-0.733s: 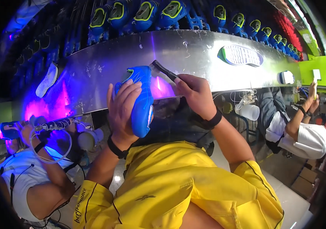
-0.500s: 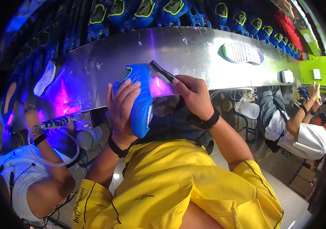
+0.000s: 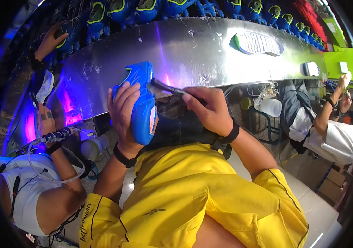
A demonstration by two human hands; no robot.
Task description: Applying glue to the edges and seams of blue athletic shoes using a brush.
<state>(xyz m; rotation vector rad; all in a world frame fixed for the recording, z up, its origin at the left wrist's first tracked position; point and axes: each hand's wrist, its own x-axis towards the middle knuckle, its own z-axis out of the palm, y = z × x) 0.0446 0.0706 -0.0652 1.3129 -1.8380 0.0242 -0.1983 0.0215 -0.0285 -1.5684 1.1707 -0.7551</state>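
Observation:
A blue shoe upper (image 3: 143, 108) is gripped in my left hand (image 3: 122, 113), its toe pointing down toward me and its heel away. The fingers wrap over its left side; a pale patch shows on the underside edge. In my right hand (image 3: 211, 110) is a black-handled brush (image 3: 167, 87), pinched between thumb and fingers. Its tip is close to the right side of the shoe upper, near the heel; whether it touches, I cannot tell.
Beyond my hands runs a metal worktable (image 3: 118, 53) bearing a white-and-green shoe sole (image 3: 259, 43). Blue shoes (image 3: 147, 5) line a rack behind. At left, a co-worker's hand (image 3: 46, 120) is by another sole (image 3: 45, 87); another person (image 3: 329, 136) works at right.
My left hand and the shoe upper have shifted slightly left, and the pale underside shows more. The brush has moved left and lower. The left co-worker's other hand now reaches the rack.

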